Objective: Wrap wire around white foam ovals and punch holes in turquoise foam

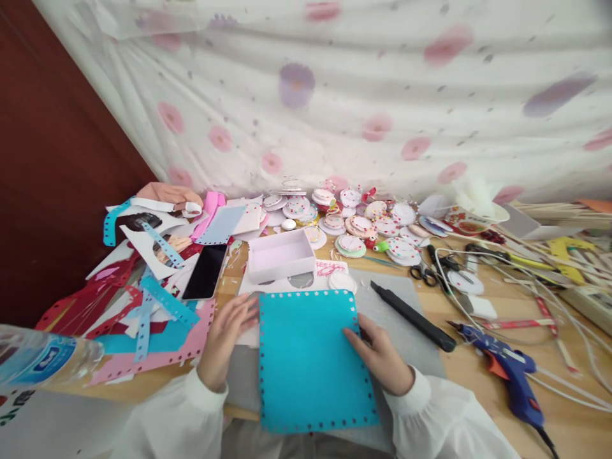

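Note:
A bright blue sheet with small holes punched along its edges (310, 363) is in front of me, tilted above a grey mat (401, 290). My right hand (382, 354) grips its right edge, the thumb on top and the fingers mostly hidden behind. Beside the upper left edge is my left hand (229, 338), its fingers stretched out and slightly apart; whether the fingertips touch the sheet I cannot tell. Just beyond the sheet stands a shallow white box (282, 258), near a white paper with red scribbles (332, 268).
A black utility knife (414, 315) and a blue glue gun (507, 370) lie at right, with scissors (424, 274) farther back. Decorated paper discs (349, 245) line the back. Paper scraps (167, 309), a phone (205, 272) and a plastic bottle (48, 357) are at left.

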Demonstrator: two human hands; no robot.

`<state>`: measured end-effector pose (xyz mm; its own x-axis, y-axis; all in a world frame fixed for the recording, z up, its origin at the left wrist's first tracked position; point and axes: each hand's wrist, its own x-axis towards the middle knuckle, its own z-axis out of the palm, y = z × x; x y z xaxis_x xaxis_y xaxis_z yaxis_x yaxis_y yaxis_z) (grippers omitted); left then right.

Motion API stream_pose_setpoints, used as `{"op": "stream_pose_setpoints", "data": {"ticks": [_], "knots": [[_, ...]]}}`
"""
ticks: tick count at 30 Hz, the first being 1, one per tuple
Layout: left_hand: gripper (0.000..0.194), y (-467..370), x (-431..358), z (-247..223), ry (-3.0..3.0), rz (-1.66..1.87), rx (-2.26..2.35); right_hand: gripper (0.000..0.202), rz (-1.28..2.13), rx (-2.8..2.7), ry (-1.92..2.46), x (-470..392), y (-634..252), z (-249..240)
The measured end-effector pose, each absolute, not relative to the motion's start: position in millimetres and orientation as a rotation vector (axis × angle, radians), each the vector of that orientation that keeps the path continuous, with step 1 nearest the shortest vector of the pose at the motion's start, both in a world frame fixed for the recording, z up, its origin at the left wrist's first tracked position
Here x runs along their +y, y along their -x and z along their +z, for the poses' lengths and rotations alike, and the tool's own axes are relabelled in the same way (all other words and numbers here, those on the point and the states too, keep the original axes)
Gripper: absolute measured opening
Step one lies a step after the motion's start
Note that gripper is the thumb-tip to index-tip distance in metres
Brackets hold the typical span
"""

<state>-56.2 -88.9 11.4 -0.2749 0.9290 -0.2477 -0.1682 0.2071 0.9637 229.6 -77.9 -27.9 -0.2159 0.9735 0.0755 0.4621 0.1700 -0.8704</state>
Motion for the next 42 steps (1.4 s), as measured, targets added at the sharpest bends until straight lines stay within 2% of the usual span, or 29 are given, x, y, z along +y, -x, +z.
{"op": "stream_pose_setpoints", "data": {"ticks": [7, 11, 20, 25, 27, 30, 34, 36, 39, 42], "knots": [[0.044, 74.7, -37.6, 11.5, -0.936, 1.408, 1.33, 0.02, 0.828, -1.85, 1.333, -71.9, -231.2, -38.8], [0.049, 80.6, -27.9, 8.4, -1.097, 1.322, 1.394, 0.011, 0.647, -1.971, 1.253, -69.5, -223.6, -42.4], [0.056, 68.5, -4.3, 4.8, -1.226, 1.179, 1.384, 0.015, 0.53, -2.029, 1.325, -52.7, -222.8, -40.4], [0.055, 42.1, -28.7, 18.4, -1.698, 1.138, 1.67, 0.02, 0.55, -1.924, 1.353, -50.3, -226.6, -43.9], [0.056, 28.3, -50.5, 24.5, -1.997, 0.955, 1.612, 0.02, 0.564, -1.898, 1.368, -50.9, -226.8, -46.1], [0.047, 9.8, -80.2, 22.0, -2.353, 0.452, 1.157, 0.019, 0.644, -1.863, 1.373, -50.4, -226.7, -45.8], [0.025, 4.9, -91.5, 6.8, -2.373, 0.37, 1.029, 0.014, 0.72, -1.733, 1.384, -46.6, -234.9, -38.5], [0.022, 11.8, -83.7, 4.4, -2.323, 0.402, 1.054, 0.013, 0.57, -1.701, 1.409, -45.5, -245.0, -34.0], [0.024, 23.2, -65.9, 8.6, -2.275, 0.435, 1.099, 0.013, 0.141, -1.747, 1.505, -49.3, -264.6, -27.6], [0.013, 24.8, -56.8, 12.2, -2.299, 0.434, 1.101, 0.013, -0.164, -1.755, 1.615, -61.8, -279.6, -21.0]]}}
